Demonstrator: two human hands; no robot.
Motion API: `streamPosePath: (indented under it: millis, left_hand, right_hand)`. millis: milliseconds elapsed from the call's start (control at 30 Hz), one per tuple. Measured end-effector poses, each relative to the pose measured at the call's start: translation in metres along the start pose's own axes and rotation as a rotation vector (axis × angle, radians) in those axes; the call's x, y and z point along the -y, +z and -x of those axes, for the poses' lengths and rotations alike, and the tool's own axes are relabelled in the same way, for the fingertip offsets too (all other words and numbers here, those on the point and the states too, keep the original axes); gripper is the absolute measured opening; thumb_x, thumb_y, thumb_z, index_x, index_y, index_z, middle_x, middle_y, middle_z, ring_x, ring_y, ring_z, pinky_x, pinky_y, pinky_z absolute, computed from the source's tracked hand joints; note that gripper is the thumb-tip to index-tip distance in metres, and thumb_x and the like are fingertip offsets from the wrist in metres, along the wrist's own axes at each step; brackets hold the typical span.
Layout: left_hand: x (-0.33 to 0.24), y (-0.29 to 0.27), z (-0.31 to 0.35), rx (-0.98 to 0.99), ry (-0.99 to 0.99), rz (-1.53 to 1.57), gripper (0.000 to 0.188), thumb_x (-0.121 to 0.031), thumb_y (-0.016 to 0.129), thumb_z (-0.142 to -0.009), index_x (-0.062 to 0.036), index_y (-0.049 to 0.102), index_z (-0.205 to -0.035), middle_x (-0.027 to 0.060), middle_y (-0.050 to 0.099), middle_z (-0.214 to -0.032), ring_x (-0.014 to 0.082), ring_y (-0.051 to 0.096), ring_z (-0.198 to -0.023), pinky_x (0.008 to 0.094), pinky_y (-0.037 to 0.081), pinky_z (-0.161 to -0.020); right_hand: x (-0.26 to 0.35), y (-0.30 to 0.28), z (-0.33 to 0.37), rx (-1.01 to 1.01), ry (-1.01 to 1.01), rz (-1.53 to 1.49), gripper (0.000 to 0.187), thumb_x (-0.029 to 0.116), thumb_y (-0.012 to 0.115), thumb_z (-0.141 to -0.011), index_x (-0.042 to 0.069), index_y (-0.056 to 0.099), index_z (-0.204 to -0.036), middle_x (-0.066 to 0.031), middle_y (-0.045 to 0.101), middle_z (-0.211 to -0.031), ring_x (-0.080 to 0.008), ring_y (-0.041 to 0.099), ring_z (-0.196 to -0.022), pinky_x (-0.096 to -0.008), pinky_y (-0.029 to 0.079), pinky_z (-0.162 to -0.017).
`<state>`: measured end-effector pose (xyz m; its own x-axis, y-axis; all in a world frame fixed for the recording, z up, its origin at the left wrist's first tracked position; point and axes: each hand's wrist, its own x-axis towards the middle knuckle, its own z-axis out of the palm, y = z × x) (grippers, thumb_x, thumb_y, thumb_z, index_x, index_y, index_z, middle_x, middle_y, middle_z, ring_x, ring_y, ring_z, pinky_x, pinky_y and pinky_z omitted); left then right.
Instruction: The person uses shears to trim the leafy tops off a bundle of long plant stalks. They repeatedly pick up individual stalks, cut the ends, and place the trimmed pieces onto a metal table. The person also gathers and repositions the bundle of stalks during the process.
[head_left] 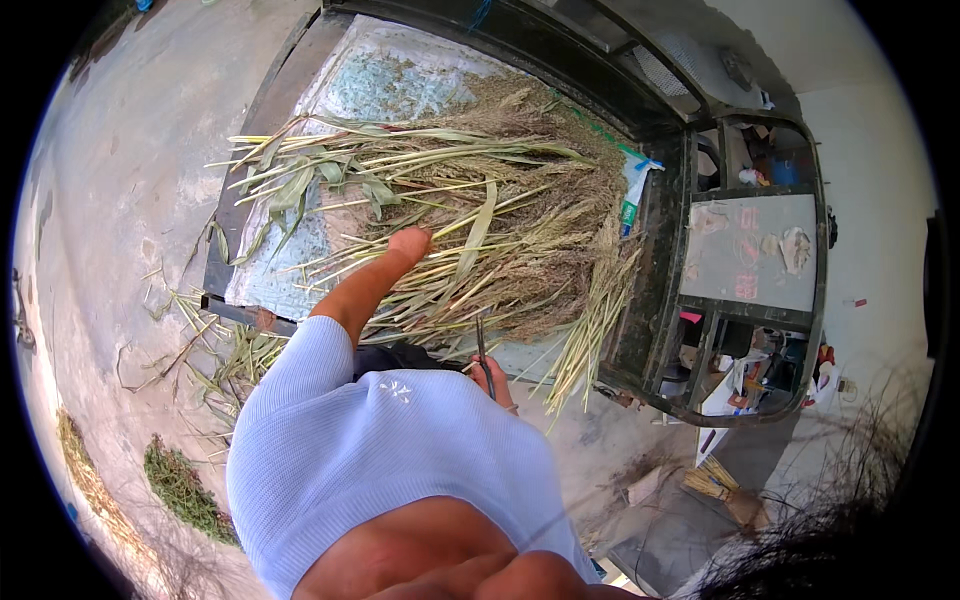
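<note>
Long green-yellow stalks with bushy seed heads [540,270] lie spread across the cart bed, heads mostly to the right. Stretched out over the middle of the pile, my left hand [410,243] has its fingers closed round some of the stalks [350,258]; the fingertips are partly hidden among them. Close to my body at the near edge of the bed, my right hand [490,378] grips a slim, dark, bladed tool [481,342] that points up and away from me. Its exact kind cannot be made out.
A dusty pale blue and white sheet [375,85] lines the vehicle's cargo bed, which has a dark metal side wall [655,270] at right. Fallen stalks and leaves [240,350] litter the floor at left, beyond which lies a green plant heap [185,485].
</note>
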<state>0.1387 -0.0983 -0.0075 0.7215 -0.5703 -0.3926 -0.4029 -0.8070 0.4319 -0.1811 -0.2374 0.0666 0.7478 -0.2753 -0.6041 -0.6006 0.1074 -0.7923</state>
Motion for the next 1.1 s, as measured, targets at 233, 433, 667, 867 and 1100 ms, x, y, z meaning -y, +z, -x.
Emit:
streamPosePath:
  millis: [233, 433, 667, 867, 1100]
  left_hand:
    - [-0.025, 0.062, 0.077, -0.074, 0.229, 0.225, 0.026, -0.031, 0.052, -0.081, -0.0053, 0.053, -0.086, 0.0170, 0.059, -0.075, 0.0361, 0.058, -0.068, 0.0459, 0.046, -0.060]
    - [0.010, 0.081, 0.084, -0.048, 0.179, 0.103, 0.024, -0.031, 0.052, -0.080, -0.0076, 0.053, -0.086, 0.0156, 0.058, -0.081, 0.0345, 0.059, -0.069, 0.0451, 0.048, -0.058]
    - [0.025, 0.001, 0.031, -0.420, 0.031, 0.185, 0.039, -0.030, 0.065, -0.070, -0.0102, 0.056, -0.103, 0.0103, 0.049, -0.110, 0.0264, 0.045, -0.109, 0.0392, 0.042, -0.084]
    - [0.062, -0.019, -0.037, -0.514, -0.187, -0.201, 0.024, -0.022, 0.052, -0.078, -0.0112, 0.058, -0.099, 0.0098, 0.056, -0.111, 0.0246, 0.051, -0.104, 0.0496, 0.038, -0.081]
    - [0.018, 0.024, -0.002, -0.232, -0.061, -0.066, 0.010, -0.012, 0.050, -0.075, -0.0107, 0.057, -0.082, 0.0103, 0.058, -0.080, 0.0273, 0.061, -0.072, 0.0399, 0.047, -0.058]
  right_hand:
    - [0.002, -0.008, -0.024, 0.019, 0.064, 0.056, 0.029, 0.023, 0.057, -0.085, 0.007, 0.050, -0.108, -0.0015, 0.055, -0.068, -0.0060, 0.048, -0.052, -0.0194, 0.039, -0.043]
    - [0.019, -0.013, -0.028, 0.041, 0.106, 0.023, 0.029, 0.022, 0.055, -0.085, 0.006, 0.049, -0.109, -0.0017, 0.055, -0.065, -0.0061, 0.047, -0.051, -0.0198, 0.040, -0.043]
    - [0.020, -0.012, -0.030, 0.008, 0.152, 0.037, 0.030, 0.022, 0.056, -0.085, 0.006, 0.048, -0.109, -0.0012, 0.053, -0.064, -0.0063, 0.047, -0.050, -0.0204, 0.039, -0.042]
    - [0.026, -0.009, -0.042, -0.003, 0.289, -0.121, 0.030, 0.019, 0.056, -0.084, 0.005, 0.048, -0.110, -0.0008, 0.052, -0.064, -0.0064, 0.046, -0.049, -0.0204, 0.038, -0.041]
    - [0.031, -0.003, -0.044, 0.007, 0.116, 0.104, 0.032, 0.017, 0.057, -0.083, 0.004, 0.047, -0.110, -0.0008, 0.053, -0.064, -0.0063, 0.046, -0.049, -0.0205, 0.038, -0.041]
